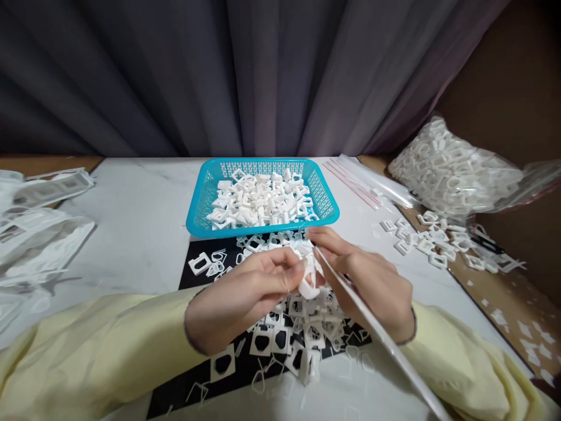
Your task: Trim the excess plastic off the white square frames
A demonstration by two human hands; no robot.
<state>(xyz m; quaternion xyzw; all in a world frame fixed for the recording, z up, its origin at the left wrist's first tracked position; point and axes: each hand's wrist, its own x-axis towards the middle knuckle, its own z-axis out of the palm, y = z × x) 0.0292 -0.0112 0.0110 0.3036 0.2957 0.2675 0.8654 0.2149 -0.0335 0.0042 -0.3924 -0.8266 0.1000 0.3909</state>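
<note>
My left hand (263,278) pinches a small white plastic frame-shaped part (309,286) between thumb and fingers, above the middle of the table. Opposite it, my right hand (366,278) is closed round a long, thin, pale stick-like tool (385,339). Its narrow end reaches the white part, while the other end runs down towards the lower right edge. The tool's exact kind does not show. Beneath both hands, a pile of similar white parts (318,327) and thin plastic offcuts (258,383) covers much of a black mat (170,392).
A blue plastic basket (190,219) full of white parts stands behind my hands. On the right are clear zip bags (372,181), loose white parts (425,237) and a bulging bag of parts (456,166). White moulded sheets (48,245) lie at the left. A grey curtain (263,76) hangs behind.
</note>
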